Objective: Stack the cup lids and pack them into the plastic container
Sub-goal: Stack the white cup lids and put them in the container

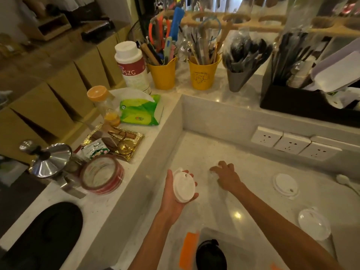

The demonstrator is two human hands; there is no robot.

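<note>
Warm, dim indoor light comes from overhead, leaving a small glare spot on the pale tabletop (237, 214). The forearms cast soft shadows. Wide-angle distortion bends the edges, and the hanging rack (253, 21) above looks blurred.

One head-worn wide-angle view looks forward and steeply down, close over the counter (229, 152)

Small stack of white cup lids (183, 186) held on edge, white lid (285, 184) and clear lid (314, 224) flat on counter
</note>
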